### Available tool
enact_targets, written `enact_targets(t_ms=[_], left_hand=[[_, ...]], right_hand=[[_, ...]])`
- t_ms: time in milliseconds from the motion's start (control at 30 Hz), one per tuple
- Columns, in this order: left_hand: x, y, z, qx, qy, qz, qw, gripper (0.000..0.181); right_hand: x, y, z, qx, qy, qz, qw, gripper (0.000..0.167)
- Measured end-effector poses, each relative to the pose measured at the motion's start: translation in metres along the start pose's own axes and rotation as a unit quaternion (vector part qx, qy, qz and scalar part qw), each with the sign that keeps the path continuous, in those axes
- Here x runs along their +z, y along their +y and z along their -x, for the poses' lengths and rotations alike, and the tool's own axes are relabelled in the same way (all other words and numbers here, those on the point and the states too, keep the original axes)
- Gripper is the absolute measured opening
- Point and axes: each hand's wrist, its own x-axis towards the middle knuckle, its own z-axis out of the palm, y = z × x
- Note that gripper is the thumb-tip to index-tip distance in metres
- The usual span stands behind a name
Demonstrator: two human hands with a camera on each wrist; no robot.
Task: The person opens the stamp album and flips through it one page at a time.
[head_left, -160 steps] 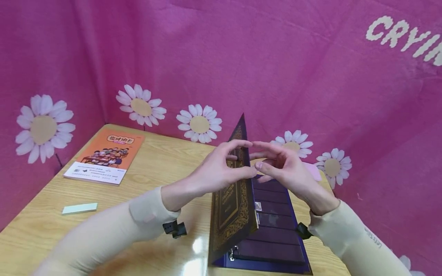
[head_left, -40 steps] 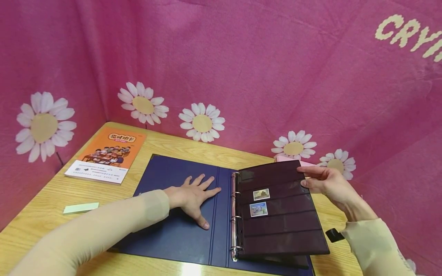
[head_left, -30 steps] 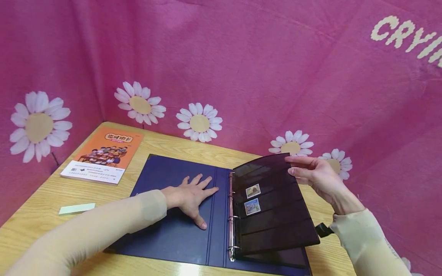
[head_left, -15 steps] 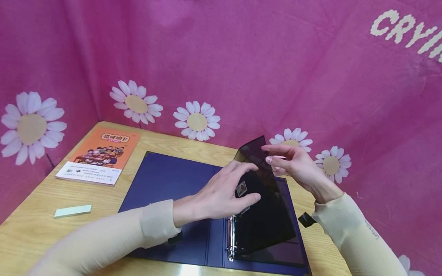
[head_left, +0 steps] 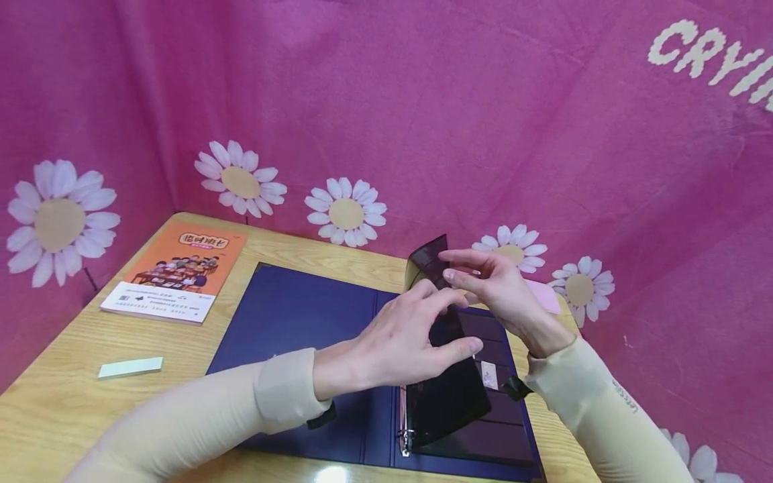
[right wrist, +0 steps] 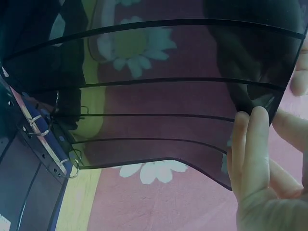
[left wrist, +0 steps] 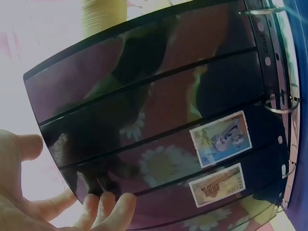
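A navy ring-binder stamp album (head_left: 302, 308) lies spread on the table, its inner cover to the left. One dark, see-through album page (head_left: 447, 396) stands nearly upright and bends on the rings (head_left: 406, 436). My right hand (head_left: 504, 295) pinches that page near its far outer corner. My left hand (head_left: 401, 335) is beside it, fingers (left wrist: 125, 207) touching the stamped face and thumb out past the edge in the left wrist view. That face carries a blue stamp (left wrist: 221, 138) and a brown stamp (left wrist: 217, 185). On the page beneath shows a pale stamp (head_left: 489, 376).
An orange and white book (head_left: 181, 268) lies at the table's back left. Nearer me is a pale green strip (head_left: 130, 367). A pink pad (head_left: 543, 296) sits behind the album at the right. Pink flowered cloth (head_left: 386, 107) hangs behind the table.
First the cover was raised and laid over to the left. My right hand then swung the stamped page leftward to upright, while my left hand rose from the inner cover to the page.
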Motion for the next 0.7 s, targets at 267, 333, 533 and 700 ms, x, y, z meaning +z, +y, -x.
enact_targets(t_ms=[267,333,533,700], left_hand=[[-0.002,-0.002,-0.001,-0.004,0.003,-0.006,1.0000,0.044],[-0.004,-0.003,-0.001,-0.001,0.005,-0.003,1.0000,0.042],[-0.014,-0.007,-0.001,-0.003,0.014,0.001,0.9999,0.029],[-0.031,-0.014,-0.001,-0.028,0.010,0.021,0.9993,0.024]], right_hand=[[0.006,-0.003,0.001,-0.026,0.016,0.048,0.9984,0.049],[0.007,-0.004,0.002,-0.036,0.010,0.055,0.9978,0.050],[0.000,0.003,0.006,-0.048,-0.016,0.051,0.9974,0.055],[-0.019,0.027,0.009,-0.009,-0.006,0.074,0.9972,0.052]])
